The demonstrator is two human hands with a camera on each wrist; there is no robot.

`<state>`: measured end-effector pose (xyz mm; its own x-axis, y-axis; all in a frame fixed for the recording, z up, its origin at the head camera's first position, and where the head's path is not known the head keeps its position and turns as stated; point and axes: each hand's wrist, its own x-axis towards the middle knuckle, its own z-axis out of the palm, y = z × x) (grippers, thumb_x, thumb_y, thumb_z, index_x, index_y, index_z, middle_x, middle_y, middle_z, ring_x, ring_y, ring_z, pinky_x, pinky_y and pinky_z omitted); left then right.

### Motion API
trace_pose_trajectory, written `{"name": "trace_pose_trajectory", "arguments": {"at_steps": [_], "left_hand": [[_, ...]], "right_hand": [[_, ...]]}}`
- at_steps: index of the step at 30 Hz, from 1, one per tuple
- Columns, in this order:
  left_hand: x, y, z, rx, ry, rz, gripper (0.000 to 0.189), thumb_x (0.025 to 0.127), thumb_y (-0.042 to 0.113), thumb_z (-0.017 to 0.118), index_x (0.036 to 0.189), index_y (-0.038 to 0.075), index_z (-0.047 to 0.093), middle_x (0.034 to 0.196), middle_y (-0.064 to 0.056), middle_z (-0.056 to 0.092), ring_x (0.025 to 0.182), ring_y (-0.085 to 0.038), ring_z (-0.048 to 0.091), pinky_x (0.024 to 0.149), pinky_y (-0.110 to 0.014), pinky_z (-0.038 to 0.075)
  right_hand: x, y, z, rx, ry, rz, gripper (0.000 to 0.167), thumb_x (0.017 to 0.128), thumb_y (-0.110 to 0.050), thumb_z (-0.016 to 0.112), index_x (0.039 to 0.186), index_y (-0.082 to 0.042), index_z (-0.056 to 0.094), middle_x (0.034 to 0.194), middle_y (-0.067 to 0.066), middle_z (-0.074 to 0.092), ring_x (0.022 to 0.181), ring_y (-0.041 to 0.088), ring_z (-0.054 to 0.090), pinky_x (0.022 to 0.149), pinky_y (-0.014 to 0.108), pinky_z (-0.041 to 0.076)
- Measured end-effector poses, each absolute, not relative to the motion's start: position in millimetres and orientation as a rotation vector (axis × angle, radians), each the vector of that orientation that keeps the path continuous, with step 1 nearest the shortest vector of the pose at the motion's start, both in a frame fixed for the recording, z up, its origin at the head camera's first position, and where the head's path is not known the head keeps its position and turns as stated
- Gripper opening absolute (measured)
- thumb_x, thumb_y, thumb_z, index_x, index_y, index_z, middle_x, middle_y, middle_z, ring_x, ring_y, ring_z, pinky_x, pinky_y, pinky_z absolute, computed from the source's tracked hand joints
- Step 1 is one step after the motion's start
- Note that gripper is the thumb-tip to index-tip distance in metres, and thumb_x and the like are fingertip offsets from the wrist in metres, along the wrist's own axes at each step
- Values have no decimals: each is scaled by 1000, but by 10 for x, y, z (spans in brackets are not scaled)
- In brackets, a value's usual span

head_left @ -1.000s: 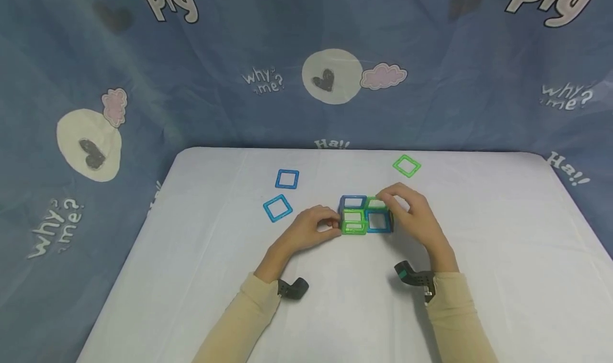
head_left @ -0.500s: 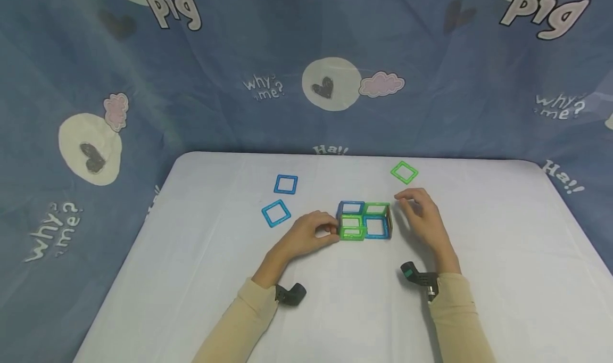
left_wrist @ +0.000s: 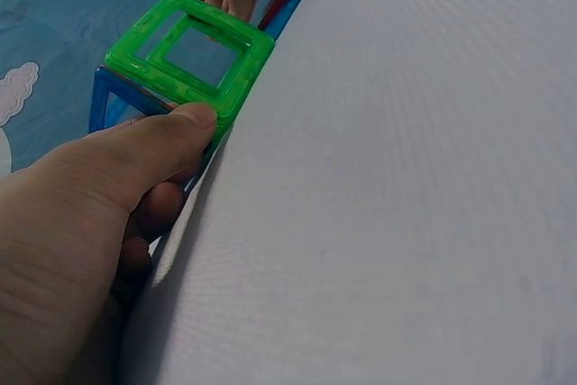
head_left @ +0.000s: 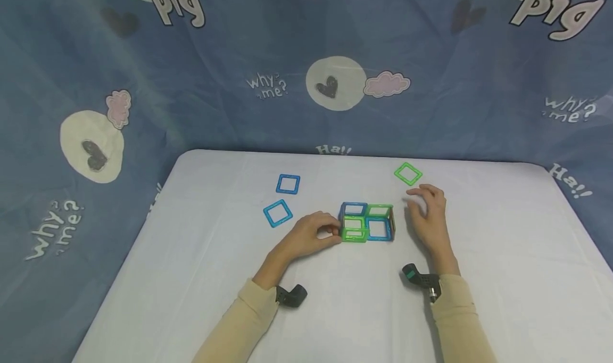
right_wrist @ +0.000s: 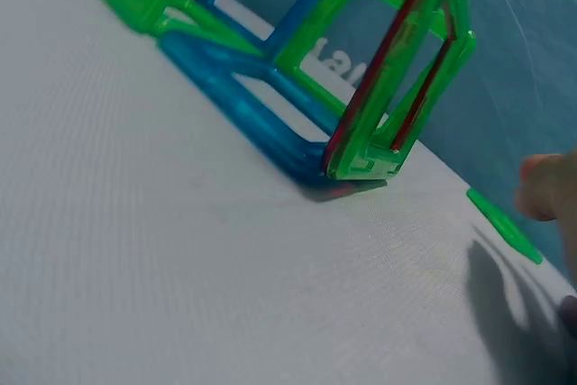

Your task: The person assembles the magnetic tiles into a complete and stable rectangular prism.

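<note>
A small structure of magnetic tiles (head_left: 367, 222) in blue and green lies on the white table, with walls standing at its sides. My left hand (head_left: 311, 235) grips its left end. In the left wrist view, the thumb lies on the corner of a green tile (left_wrist: 158, 78) and the other fingers curl below. To the structure's right, my right hand (head_left: 428, 219) is apart from it, fingers loosely bent and holding nothing. A loose green square tile (head_left: 403, 178) lies just beyond its fingertips. Upright red and green tiles (right_wrist: 397, 69) form the right wall in the right wrist view.
Two loose blue square tiles, a farther one (head_left: 287, 192) and a nearer one (head_left: 283, 221), lie left of the structure. A blue patterned cloth (head_left: 215, 107) hangs behind the far edge of the white table (head_left: 335, 310).
My right hand has let go of the structure's right side and moved right and away, toward the loose green tile. My left hand has stayed at the structure's left end.
</note>
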<state>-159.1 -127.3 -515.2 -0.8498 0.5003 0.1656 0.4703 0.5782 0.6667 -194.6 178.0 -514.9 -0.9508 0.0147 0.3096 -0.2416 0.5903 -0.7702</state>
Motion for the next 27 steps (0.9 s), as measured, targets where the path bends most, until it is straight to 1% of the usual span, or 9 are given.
{"name": "trace_pose_trajectory", "arguments": {"at_steps": [5,10,14,18,21,27], "left_hand": [[-1590,-1288,-5122,820,2764,1141,26,83,30,73,106,22,67,92,12,63,87,-2,54,83,-24,48],[-1596,-1301,-5115,805,2762,1149,26,83,30,72,107,21,67,93,12,63,87,-2,54,84,-24,48],[-1597,-1301,-5141,815,2749,1153,25,83,29,72,106,21,67,92,11,63,87,-3,55,84,-25,48],[-1583,-1289,-5154,818,2741,1159,25,83,30,72,106,21,67,92,11,63,88,-3,55,84,-24,48],[-1582,-1279,-5166,827,2741,1157,25,84,31,71,106,22,66,93,12,63,88,-3,55,84,-24,48],[-1585,-1271,-5164,852,2750,1150,24,84,30,71,106,22,67,93,12,63,87,-2,55,83,-23,48]], "right_hand": [[-1989,1768,-5142,208,-2554,1264,29,92,-9,56,121,-8,55,145,16,30,138,38,20,107,64,23],[-2053,1757,-5137,254,-2609,1211,36,91,-7,56,127,-7,50,150,17,25,140,41,17,108,67,18],[-2109,1781,-5149,265,-2627,1187,37,90,-7,55,127,-6,50,150,18,24,141,42,16,109,67,17],[-2176,1817,-5162,283,-2636,1129,39,90,-7,55,128,-6,49,150,20,24,141,43,15,107,70,13],[-2232,1845,-5168,287,-2642,1062,41,89,-7,55,129,-6,48,150,21,25,141,43,14,105,72,13],[-2325,1869,-5173,273,-2641,990,44,89,-8,53,133,-6,46,152,21,24,143,44,12,106,72,13]]}}
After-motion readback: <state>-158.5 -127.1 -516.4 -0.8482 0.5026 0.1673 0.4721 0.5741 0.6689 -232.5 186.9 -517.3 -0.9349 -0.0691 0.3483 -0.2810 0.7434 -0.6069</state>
